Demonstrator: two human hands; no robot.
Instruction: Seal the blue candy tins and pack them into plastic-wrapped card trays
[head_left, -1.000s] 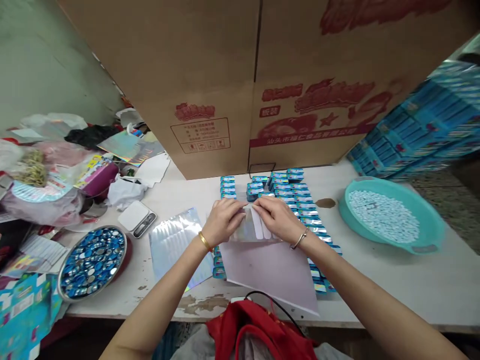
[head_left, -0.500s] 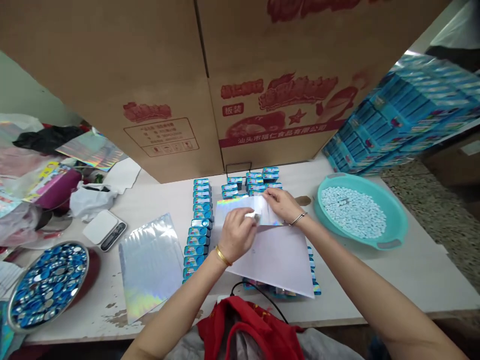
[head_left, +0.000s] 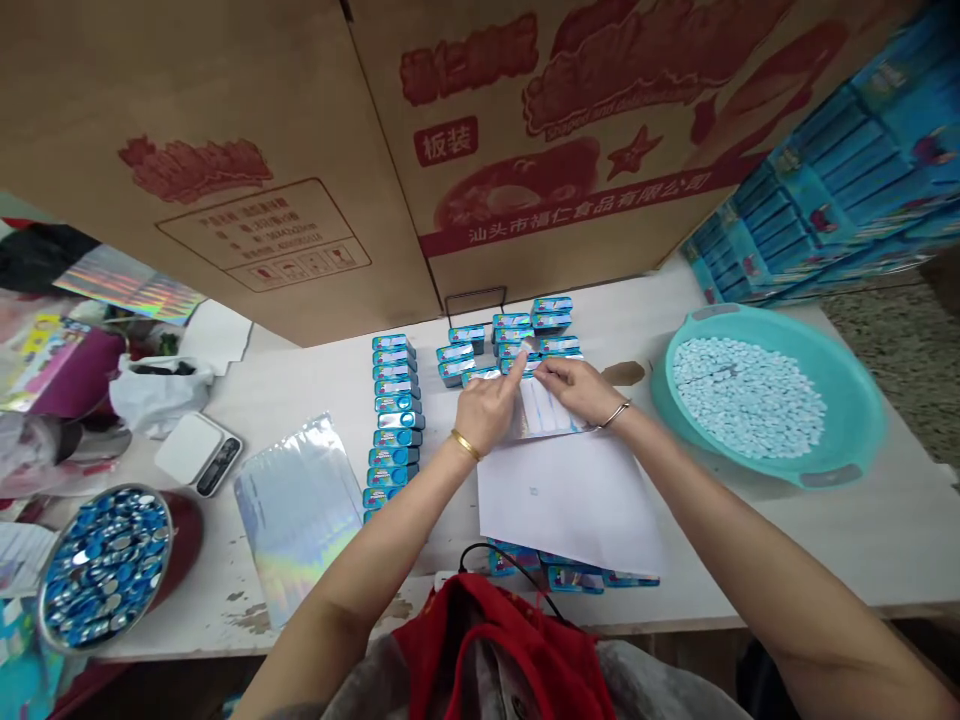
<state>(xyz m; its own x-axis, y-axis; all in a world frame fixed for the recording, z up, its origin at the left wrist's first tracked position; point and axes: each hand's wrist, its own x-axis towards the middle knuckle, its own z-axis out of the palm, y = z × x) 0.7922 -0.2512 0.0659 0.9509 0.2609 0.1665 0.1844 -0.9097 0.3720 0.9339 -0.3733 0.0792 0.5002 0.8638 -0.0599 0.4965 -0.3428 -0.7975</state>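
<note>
My right hand [head_left: 581, 388] pinches the far edge of a small shiny sticker sheet [head_left: 551, 415], which shows pale strips. The sheet lies over a large white paper [head_left: 566, 500]. My left hand [head_left: 486, 405] is beside it, index finger stretched forward and the other fingers curled. At that fingertip is a small silvery sticker [head_left: 529, 344], close to a cluster of small blue boxes [head_left: 512, 337]; whether it touches one, I cannot tell. A column of similar blue boxes [head_left: 395, 437] runs along the left. More blue boxes [head_left: 574, 579] stick out from under the paper's near edge.
A turquoise basin [head_left: 855, 400] of pale tablets stands right. Left are a metal bowl [head_left: 166, 590] of blue and silver pieces, a scale [head_left: 184, 447] and holographic sheets [head_left: 300, 510]. A tall cardboard box [head_left: 300, 120] blocks the back; blue packs [head_left: 840, 170] are stacked behind right.
My left hand has moved forward from over the sheet towards the blue boxes, carrying the sticker at its fingertip. My right hand keeps its hold on the sheet. The camera view has shifted.
</note>
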